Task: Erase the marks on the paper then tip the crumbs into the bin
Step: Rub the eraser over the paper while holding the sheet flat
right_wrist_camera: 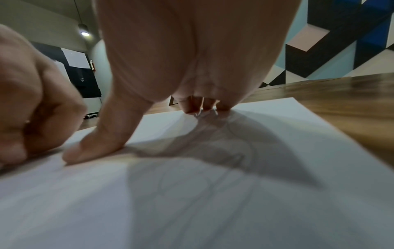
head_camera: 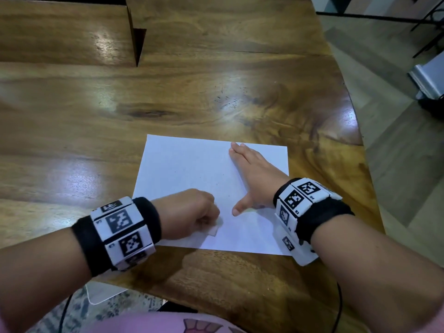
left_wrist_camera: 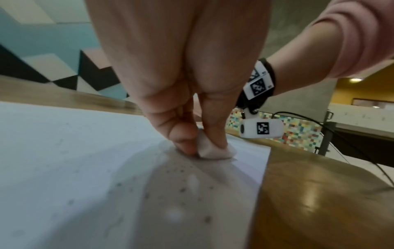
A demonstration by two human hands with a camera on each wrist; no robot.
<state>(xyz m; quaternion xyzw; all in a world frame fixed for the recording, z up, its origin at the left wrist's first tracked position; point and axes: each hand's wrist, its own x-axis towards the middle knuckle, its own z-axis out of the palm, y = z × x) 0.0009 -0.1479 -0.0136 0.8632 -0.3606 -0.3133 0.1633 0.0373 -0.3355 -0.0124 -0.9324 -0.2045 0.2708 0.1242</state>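
Observation:
A white sheet of paper (head_camera: 192, 164) lies on the wooden table near its front edge. My left hand (head_camera: 192, 212) pinches a small white eraser (head_camera: 215, 228) and holds it down on the paper's near left part. In the left wrist view the eraser (left_wrist_camera: 210, 150) sits between thumb and fingers, and dark crumbs (left_wrist_camera: 181, 170) dot the paper in front of it. My right hand (head_camera: 252, 174) lies flat on the right half of the sheet, fingers straight and thumb spread. Faint pencil lines (right_wrist_camera: 232, 156) show on the paper under it. No bin is in view.
The wooden table (head_camera: 168, 92) stretches far beyond the paper. A raised wooden block (head_camera: 64, 32) stands at the back left. The table's right edge curves down to a tiled floor (head_camera: 396, 140). A black cable (head_camera: 340, 306) hangs off the front edge.

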